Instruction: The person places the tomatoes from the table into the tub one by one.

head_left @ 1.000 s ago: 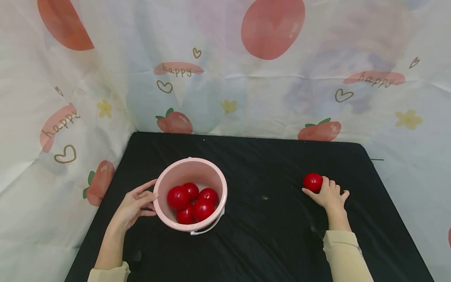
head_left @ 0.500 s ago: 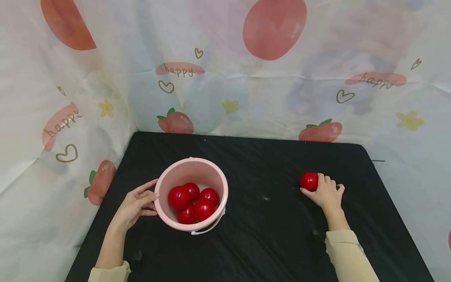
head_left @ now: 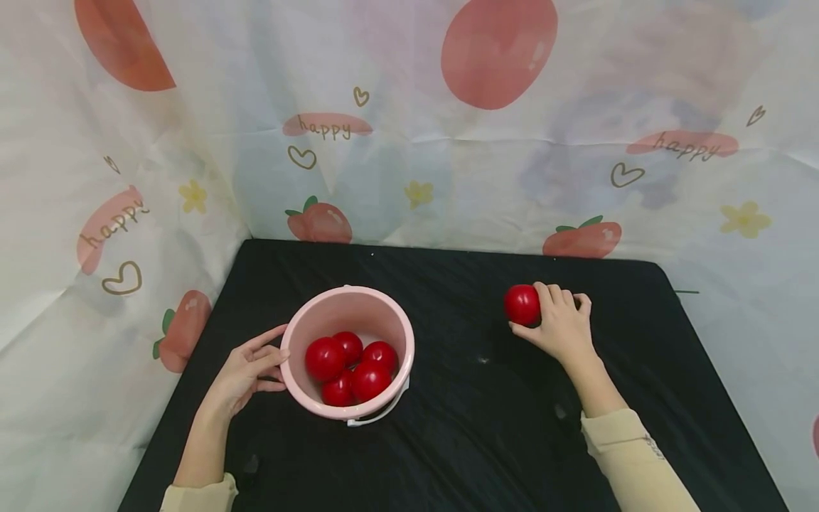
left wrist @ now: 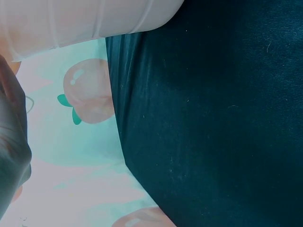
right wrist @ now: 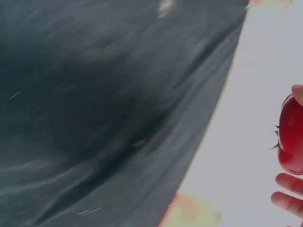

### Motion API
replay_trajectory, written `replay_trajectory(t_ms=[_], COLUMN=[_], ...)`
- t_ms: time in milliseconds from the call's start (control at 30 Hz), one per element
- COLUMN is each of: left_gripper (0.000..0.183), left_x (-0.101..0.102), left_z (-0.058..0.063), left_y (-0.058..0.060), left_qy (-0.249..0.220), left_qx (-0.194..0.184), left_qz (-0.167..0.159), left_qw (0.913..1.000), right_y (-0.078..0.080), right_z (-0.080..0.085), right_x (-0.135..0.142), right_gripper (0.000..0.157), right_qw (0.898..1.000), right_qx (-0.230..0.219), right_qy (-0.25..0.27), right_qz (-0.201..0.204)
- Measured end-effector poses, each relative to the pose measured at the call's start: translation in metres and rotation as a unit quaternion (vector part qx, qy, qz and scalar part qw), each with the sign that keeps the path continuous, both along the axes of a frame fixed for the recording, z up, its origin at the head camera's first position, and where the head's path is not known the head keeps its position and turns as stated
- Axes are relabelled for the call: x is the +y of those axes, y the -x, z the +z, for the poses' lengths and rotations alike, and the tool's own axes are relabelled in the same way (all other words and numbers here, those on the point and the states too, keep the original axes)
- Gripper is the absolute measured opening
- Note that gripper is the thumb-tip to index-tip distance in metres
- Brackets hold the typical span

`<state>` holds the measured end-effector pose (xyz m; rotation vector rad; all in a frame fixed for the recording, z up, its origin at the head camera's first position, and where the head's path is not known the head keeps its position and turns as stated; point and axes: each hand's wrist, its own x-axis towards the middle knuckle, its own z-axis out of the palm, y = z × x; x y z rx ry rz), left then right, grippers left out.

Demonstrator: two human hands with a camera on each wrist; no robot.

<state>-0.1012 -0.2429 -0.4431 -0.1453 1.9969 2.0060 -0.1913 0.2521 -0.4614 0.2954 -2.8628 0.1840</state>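
A red tomato (head_left: 522,305) is gripped between the thumb and fingers of my right hand (head_left: 563,323), over the right part of the table. In the right wrist view, small green leaf tips show on the tomato (right wrist: 291,137). My left hand (head_left: 239,377) holds the left side of a pink bucket (head_left: 294,387), its thumb at the rim. Inside the bucket lie several red tomatoes (head_left: 325,359). The left wrist view catches the pale wall of the bucket (left wrist: 80,21) and part of my left hand (left wrist: 12,142).
A black cloth (head_left: 461,441) covers the table. The bucket's white handle (head_left: 384,412) hangs down on its near right side. A patterned curtain (head_left: 409,178) stands along the back and both sides.
My right hand has moved left and away from me with the tomato, which appears lifted off the cloth. My left hand and the bucket stay in place.
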Motion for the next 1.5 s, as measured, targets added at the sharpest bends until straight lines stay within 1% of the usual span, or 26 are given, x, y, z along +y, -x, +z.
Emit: replay_trajectory(t_ms=[167, 333, 567, 700, 867, 1000, 1200, 1333, 1500], left_gripper=[0.059, 0.06, 0.059, 0.059, 0.059, 0.059, 0.059, 0.058, 0.059], left_x=[0.001, 0.001, 0.001, 0.001, 0.001, 0.001, 0.001, 0.001, 0.001], left_z=[0.001, 0.001, 0.001, 0.002, 0.002, 0.002, 0.003, 0.002, 0.002], left_y=[0.001, 0.0, 0.0, 0.0, -0.001, -0.001, -0.001, -0.001, -0.001], left_qy=[0.007, 0.01, 0.01, 0.007, 0.0, 0.0, 0.001, 0.004, 0.008], left_qx=[-0.005, -0.01, -0.005, -0.004, -0.004, -0.003, -0.002, -0.001, -0.001], left_qz=[0.003, 0.004, 0.002, 0.0, 0.0, 0.0, 0.001, 0.001, 0.003], left_qw=[1.0, 0.9999, 0.9999, 1.0, 1.0, 1.0, 1.0, 1.0, 1.0], right_y=[0.001, -0.001, -0.006, -0.008, -0.01, -0.01, -0.01, -0.01, -0.008], right_z=[0.024, 0.044, 0.06, 0.066, 0.069, 0.067, 0.06, 0.055, 0.05], right_x=[-0.034, -0.075, -0.13, -0.157, -0.182, -0.197, -0.214, -0.22, -0.226], right_gripper=[0.077, 0.077, 0.075, 0.077, 0.078, 0.078, 0.08, 0.08, 0.082], right_qw=[0.999, 0.994, 0.981, 0.972, 0.962, 0.955, 0.945, 0.937, 0.93], right_qx=[0.028, 0.047, 0.074, 0.075, 0.065, 0.044, 0.004, -0.009, -0.017], right_qy=[-0.008, -0.014, -0.02, -0.032, -0.049, -0.077, -0.126, -0.152, -0.171], right_qz=[0.046, 0.097, 0.181, 0.22, 0.261, 0.283, 0.301, 0.316, 0.324])
